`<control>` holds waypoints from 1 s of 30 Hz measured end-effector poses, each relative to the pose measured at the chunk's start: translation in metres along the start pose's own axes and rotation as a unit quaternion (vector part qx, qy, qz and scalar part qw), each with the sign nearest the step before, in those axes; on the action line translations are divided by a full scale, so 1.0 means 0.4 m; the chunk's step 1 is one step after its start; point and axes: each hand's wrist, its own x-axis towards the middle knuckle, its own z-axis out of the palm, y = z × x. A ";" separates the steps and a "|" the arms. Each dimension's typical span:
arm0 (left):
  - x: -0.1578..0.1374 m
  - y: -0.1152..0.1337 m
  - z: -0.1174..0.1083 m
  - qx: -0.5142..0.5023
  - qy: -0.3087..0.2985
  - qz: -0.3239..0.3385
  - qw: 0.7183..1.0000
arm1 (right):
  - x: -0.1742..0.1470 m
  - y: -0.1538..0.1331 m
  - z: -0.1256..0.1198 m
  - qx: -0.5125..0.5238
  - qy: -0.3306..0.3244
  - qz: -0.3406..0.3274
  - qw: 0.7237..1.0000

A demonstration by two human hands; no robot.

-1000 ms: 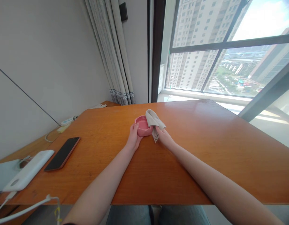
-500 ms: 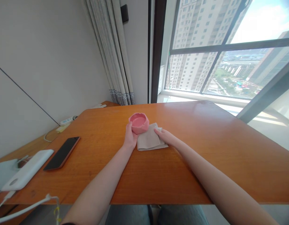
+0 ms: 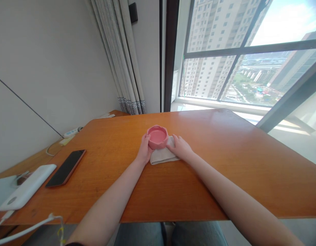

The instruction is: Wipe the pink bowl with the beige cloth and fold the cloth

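Note:
A pink ashtray [image 3: 158, 136], shallow and faceted with a notched rim, is tilted slightly towards me above the middle of the table. My left hand [image 3: 144, 150] grips its left side, thumb at the rim. Under and to the right of the ashtray is a folded light grey cloth [image 3: 161, 156]. My right hand [image 3: 181, 147] is at the ashtray's right side, its thumb close to the ashtray wall and its fingers on the cloth. Part of the cloth shows between that hand and the ashtray; the rest is hidden.
On the left of the wooden table [image 3: 109, 136] lie a dark phone [image 3: 66, 168] and a white power bank [image 3: 27, 187] with a cable. A power strip [image 3: 72, 132] is by the wall. Beyond the table are a curtain [image 3: 127, 68] and a large window [image 3: 211, 78].
The ashtray has moved right, over part of the cloth. My right hand has come in from the cloth's right edge to the ashtray's side. The left hand keeps its hold.

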 end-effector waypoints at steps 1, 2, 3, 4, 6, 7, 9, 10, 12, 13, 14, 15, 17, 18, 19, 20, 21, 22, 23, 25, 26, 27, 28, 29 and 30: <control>0.002 -0.003 -0.002 0.000 0.001 0.011 1.000 | -0.001 -0.001 0.009 0.042 -0.007 -0.004 0.999; 0.003 -0.006 -0.003 0.000 0.001 0.021 1.000 | -0.001 -0.003 0.016 0.093 -0.009 -0.008 0.996; 0.004 -0.007 -0.004 0.000 -0.001 0.026 1.000 | 0.000 -0.006 0.023 0.149 -0.007 -0.011 0.989; 0.004 -0.006 -0.003 0.000 -0.004 0.023 1.000 | 0.002 -0.009 0.028 0.209 -0.002 -0.004 0.978; 0.002 -0.001 -0.001 -0.005 -0.014 0.010 1.000 | 0.007 -0.017 0.035 0.334 0.008 0.046 0.941; 0.000 0.004 0.002 -0.009 -0.020 0.001 1.000 | 0.009 -0.022 0.037 0.395 0.007 0.086 0.915; -0.005 0.011 0.006 -0.014 -0.034 -0.018 0.999 | 0.013 -0.032 0.039 0.499 0.002 0.157 0.852; -0.007 0.014 0.008 -0.015 -0.044 -0.025 0.999 | 0.013 -0.038 0.039 0.539 -0.005 0.172 0.825; -0.012 0.015 0.012 -0.019 -0.074 -0.035 0.996 | 0.009 -0.052 0.038 0.587 -0.038 0.154 0.794; -0.014 0.014 0.014 -0.022 -0.092 -0.038 0.995 | 0.006 -0.059 0.037 0.600 -0.058 0.129 0.787; -0.015 0.012 0.016 -0.025 -0.108 -0.039 0.993 | 0.001 -0.066 0.037 0.606 -0.073 0.104 0.785; -0.016 0.011 0.017 -0.028 -0.118 -0.036 0.992 | -0.004 -0.072 0.036 0.608 -0.077 0.085 0.786; -0.019 0.010 0.019 -0.023 -0.131 -0.025 0.991 | -0.012 -0.079 0.032 0.604 -0.056 0.075 0.791; -0.021 0.012 0.019 -0.017 -0.136 -0.021 0.990 | -0.015 -0.079 0.030 0.602 -0.039 0.082 0.793; -0.023 0.016 0.018 -0.009 -0.145 -0.023 0.989 | -0.016 -0.078 0.026 0.598 -0.024 0.092 0.796; -0.025 0.022 0.016 -0.003 -0.159 -0.034 0.987 | -0.015 -0.074 0.023 0.593 -0.010 0.100 0.799; -0.027 0.028 0.013 0.004 -0.175 -0.055 0.983 | -0.014 -0.069 0.019 0.587 -0.003 0.101 0.803; -0.028 0.035 0.010 0.009 -0.191 -0.080 0.978 | -0.011 -0.064 0.015 0.580 -0.006 0.092 0.809; -0.030 0.041 0.008 0.016 -0.201 -0.103 0.974 | -0.008 -0.058 0.011 0.572 -0.017 0.076 0.816; -0.031 0.046 0.003 0.036 -0.197 -0.125 0.972 | -0.004 -0.050 0.005 0.554 -0.052 0.044 0.830; -0.030 0.045 0.002 0.047 -0.185 -0.125 0.974 | -0.003 -0.048 0.003 0.549 -0.066 0.035 0.833; -0.028 0.042 0.002 0.055 -0.166 -0.118 0.977 | -0.003 -0.049 0.002 0.548 -0.074 0.031 0.833; -0.026 0.036 0.004 0.058 -0.145 -0.107 0.982 | -0.005 -0.051 0.002 0.551 -0.076 0.032 0.830; -0.023 0.028 0.006 0.054 -0.121 -0.092 0.987 | -0.006 -0.055 0.004 0.557 -0.076 0.036 0.826; -0.020 0.020 0.010 0.045 -0.097 -0.072 0.992 | -0.009 -0.060 0.006 0.562 -0.076 0.041 0.823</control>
